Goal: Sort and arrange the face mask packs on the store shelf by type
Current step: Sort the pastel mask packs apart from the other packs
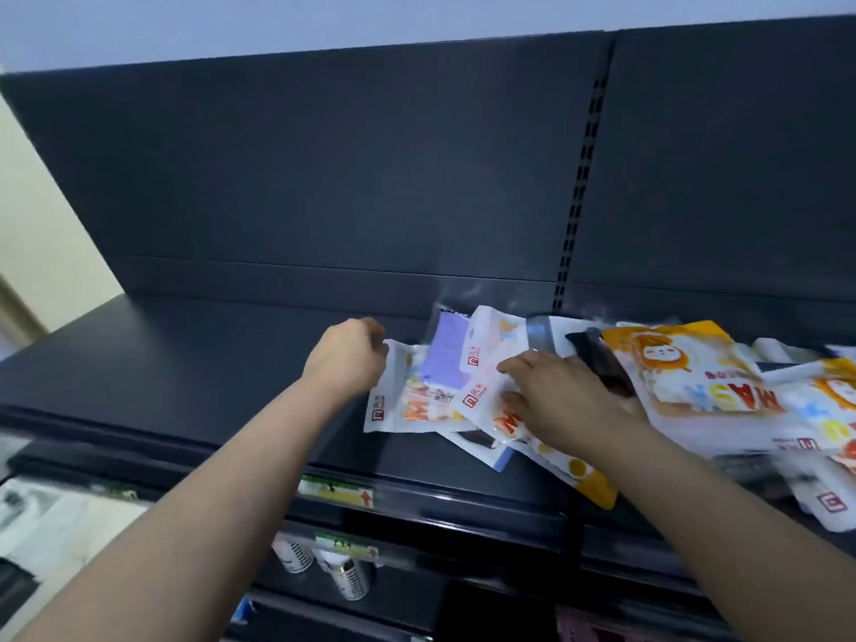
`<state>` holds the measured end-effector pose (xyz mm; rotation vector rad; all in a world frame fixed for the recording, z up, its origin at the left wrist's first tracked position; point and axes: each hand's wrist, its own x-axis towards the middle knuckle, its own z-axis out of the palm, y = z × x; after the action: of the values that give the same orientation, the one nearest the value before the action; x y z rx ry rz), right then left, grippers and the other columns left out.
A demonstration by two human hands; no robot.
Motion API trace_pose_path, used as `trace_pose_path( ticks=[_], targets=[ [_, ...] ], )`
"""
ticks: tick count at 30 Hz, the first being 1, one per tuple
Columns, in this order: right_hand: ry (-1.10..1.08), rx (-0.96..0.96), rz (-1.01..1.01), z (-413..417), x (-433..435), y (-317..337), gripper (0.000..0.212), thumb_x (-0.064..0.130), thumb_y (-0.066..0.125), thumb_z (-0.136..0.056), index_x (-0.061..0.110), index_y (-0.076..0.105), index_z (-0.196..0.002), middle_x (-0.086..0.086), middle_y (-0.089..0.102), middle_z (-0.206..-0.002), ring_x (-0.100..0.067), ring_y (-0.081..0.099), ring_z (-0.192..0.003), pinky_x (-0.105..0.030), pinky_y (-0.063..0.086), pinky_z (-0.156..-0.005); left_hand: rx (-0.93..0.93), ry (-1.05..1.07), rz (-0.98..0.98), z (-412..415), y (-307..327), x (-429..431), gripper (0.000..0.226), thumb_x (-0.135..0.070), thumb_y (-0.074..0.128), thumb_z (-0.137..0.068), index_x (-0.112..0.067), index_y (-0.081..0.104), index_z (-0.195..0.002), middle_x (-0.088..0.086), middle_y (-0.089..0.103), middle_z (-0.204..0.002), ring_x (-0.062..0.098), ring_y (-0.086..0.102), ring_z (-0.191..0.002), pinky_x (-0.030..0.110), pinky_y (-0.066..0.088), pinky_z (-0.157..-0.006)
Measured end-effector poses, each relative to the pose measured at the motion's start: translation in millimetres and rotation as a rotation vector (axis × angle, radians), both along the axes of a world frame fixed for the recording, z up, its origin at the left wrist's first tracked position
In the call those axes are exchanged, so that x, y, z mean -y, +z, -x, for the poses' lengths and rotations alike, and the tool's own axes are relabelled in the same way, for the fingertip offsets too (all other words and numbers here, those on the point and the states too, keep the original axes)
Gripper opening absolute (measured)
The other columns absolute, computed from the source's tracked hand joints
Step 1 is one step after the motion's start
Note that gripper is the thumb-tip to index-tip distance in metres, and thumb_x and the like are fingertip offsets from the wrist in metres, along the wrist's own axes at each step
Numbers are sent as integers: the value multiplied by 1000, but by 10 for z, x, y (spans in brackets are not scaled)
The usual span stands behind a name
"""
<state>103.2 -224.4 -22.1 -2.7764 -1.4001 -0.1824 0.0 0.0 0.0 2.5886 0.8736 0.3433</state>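
Two cans (349, 579) under heaped mask packs (685, 363)

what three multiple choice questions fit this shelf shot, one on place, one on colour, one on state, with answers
1. Where on the shelf does the pile of mask packs lie?
A. at the far left end
B. from the middle out to the right
C. hung on the back panel

2. What colour is the pack lying between the left hand and the right hand?
A. purple
B. green
C. red

3. What is the left hand doing?
A. lying flat on bare shelf
B. curled at the corner of a white pack
C. holding a can

Answers:
1 B, the packs spread from mid-shelf rightward.
2 A, the purple pack shows between the two hands.
3 B, its fingers curl at the white pack's top corner.
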Motion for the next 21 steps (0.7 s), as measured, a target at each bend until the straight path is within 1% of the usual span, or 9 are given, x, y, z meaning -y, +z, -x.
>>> trace_pose_path(
  ticks=[2,5,7,9,12,14,15,18,21],
  targets=[
    [-14,6,-18,-8,-116,-30,39,38,38,-96,25,45,-132,3,53,-131,-19,46,-123,-35,34,-98,-10,-23,21,-77,-14,-65,36,-23,49,-93,-19,59,-127,2,63,-126,24,57,-116,35,50,-92],
    [-31,9,-32,-15,-251,-100,40,38,39,-96,25,45,-133,4,53,-132,-19,45,-124,-33,33,-99,-25,-88,46,-234,-33,-65,35,-21,51,-92,-18,60,-125,4,63,-126,26,57,-116,33,49,-91],
    [-65,-1,-47,-43,-314,-139,42,38,40,-95,25,44,-135,4,52,-134,-19,44,-126,-34,33,-101,-13,-120,94,-362,-66,-76,31,-19,53,-91,-16,63,-120,6,65,-121,27,59,-112,33,50,-90],
    [-101,-14,-57,-50,-350,-168,43,38,41,-95,24,43,-136,4,50,-136,-20,43,-127,-35,33,-101,4,-147,148,-463,-92,-68,23,-16,54,-89,-13,68,-107,8,68,-111,27,61,-104,35,52,-88],
    [-135,-53,-88,-64,-394,-242,44,38,42,-95,23,42,-137,3,49,-137,-19,42,-127,-35,34,-101,-13,-145,243,-647,-154,-102,13,-12,54,-84,-7,66,-86,9,67,-90,26,55,-79,32,51,-74],
    [-152,-65,-108,-69,-396,-274,45,40,41,-95,24,40,-138,6,47,-138,-17,41,-128,-33,33,-101,-9,-107,393,-763,-196,-137,11,-11,54,-78,-4,62,-76,8,61,-74,24,50,-64,28,44,-59],
    [-165,-70,-120,-75,-393,-293,45,41,40,-95,25,40,-138,7,47,-139,-16,41,-128,-32,33,-100,1,-91,489,-821,-215,-154,10,-12,55,-75,-4,61,-76,8,59,-71,24,50,-60,26,42,-55],
    [-213,-93,-129,-72,-350,-326,43,43,39,-96,27,40,-136,8,48,-138,-15,43,-128,-33,34,-99,45,-82,707,-985,-281,-170,30,-20,66,-68,-2,61,-91,12,64,-81,25,57,-65,30,47,-58],
    [-255,-116,-143,-93,-294,-326,44,44,38,-96,27,40,-137,7,48,-139,-15,43,-128,-35,36,-102,92,-130,803,-1104,-289,-105,37,-20,75,-66,2,63,-93,15,71,-90,29,70,-79,45,60,-74]
  ],
)
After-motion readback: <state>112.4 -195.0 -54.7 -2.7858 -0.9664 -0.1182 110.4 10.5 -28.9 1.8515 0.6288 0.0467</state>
